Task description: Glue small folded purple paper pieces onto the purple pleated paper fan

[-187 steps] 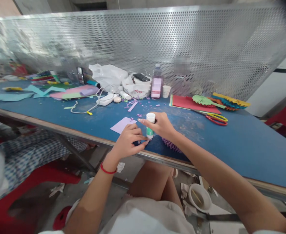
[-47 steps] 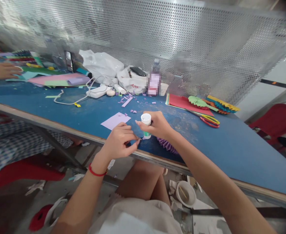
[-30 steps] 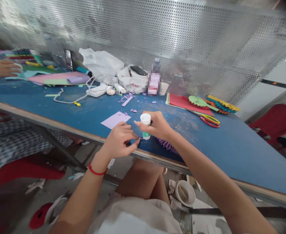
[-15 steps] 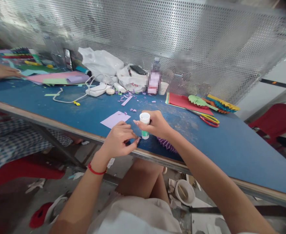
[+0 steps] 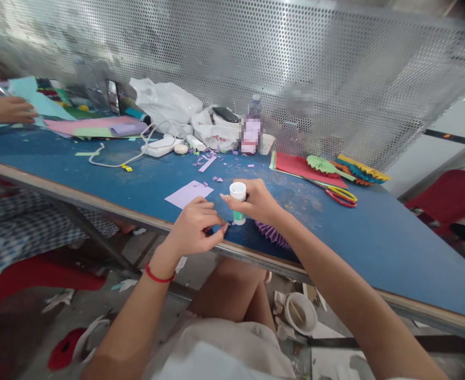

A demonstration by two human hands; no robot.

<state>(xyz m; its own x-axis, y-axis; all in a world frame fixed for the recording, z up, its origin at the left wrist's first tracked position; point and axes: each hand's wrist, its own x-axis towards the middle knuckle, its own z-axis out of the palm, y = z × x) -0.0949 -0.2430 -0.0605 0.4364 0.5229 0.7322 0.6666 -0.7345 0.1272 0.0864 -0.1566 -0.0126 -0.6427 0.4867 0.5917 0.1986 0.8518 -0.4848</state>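
My right hand is wrapped round a white and green glue stick, which stands upright near the table's front edge. Left of it, my left hand pinches a small scrap of purple paper lying by the foot of the glue stick; the fingers hide part of this scrap. Under my right forearm lies a pleated purple paper piece, partly covered. A flat purple sheet rests just beyond my left hand, with small scraps on it.
Yellow and red scissors lie at right by red paper sheets and folded paper fans. Purple scraps, a white cable, plastic bags and a bottle are farther back. Another person's hand is at far left.
My right hand and the glue stick have shifted very slightly; my left hand stays almost in place. At far left, the other person's hands have lifted a light blue sheet.
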